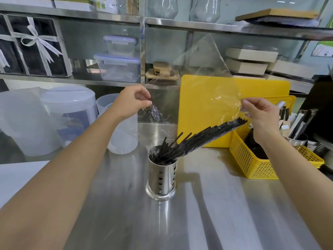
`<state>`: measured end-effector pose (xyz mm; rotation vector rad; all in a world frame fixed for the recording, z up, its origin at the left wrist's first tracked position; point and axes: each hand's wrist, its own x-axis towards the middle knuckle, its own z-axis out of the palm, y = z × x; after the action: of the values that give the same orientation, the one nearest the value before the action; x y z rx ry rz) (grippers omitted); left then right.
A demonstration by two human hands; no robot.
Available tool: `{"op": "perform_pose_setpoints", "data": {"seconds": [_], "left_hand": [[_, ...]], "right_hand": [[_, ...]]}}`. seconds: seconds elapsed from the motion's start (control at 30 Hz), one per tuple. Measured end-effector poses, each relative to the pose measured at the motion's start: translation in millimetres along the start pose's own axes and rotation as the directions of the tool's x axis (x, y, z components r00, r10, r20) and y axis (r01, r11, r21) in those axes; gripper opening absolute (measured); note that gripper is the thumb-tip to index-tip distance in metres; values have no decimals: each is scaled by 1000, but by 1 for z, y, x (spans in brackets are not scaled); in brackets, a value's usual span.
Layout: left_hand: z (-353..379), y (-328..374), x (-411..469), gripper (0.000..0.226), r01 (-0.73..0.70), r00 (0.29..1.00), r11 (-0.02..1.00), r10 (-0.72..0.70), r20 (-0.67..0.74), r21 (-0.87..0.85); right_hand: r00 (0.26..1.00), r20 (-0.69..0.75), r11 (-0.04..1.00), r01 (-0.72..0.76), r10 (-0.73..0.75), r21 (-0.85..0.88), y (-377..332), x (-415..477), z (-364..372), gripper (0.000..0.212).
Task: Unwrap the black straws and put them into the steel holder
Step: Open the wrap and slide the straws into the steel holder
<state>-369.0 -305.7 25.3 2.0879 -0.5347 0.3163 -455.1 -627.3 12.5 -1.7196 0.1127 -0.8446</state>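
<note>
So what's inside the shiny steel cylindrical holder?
The steel cylindrical holder holds a bundle of black straws, leaning right, with clear plastic wrap partly around them. Their lower ends are hidden by its wall.

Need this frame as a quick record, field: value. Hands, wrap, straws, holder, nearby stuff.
left hand: grip pinched on clear wrap
right hand: grip pinched on the wrap's other edge
wrap: stretched open between both hands, above the counter
black straws: lower ends in steel holder, bundle leaning right
holder: upright on steel counter
right of holder: yellow basket, yellow board behind
</note>
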Motion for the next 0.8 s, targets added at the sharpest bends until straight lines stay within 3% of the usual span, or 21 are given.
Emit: {"op": "perform_pose_setpoints", "data": {"seconds": [0.37,0.47,0.6,0.7,0.8], "left_hand": [[-1,-1,-6,18,-45,995,976,25,-94,-211],[-2,-7,-8,17,-39,992,972,9,-129,-230],[-7,-21,-10,20,-18,983,960,-34,-180,-281],[-6,-24,-13,19,-7,980,954,-52,-190,-301],[-5,-26,-14,19,6,980,950,-67,-187,-313]], "right_hand": [[989,84,990,118,-124,79,-27,9,34,18],[989,73,987,122,-130,103,-28,10,40,9],[999,18,988,24,-27,152,-25,4,40,25],[995,69,983,-85,75,160,-18,-2,38,16],[992,90,983,-104,91,154,-15,-5,39,12]]}}
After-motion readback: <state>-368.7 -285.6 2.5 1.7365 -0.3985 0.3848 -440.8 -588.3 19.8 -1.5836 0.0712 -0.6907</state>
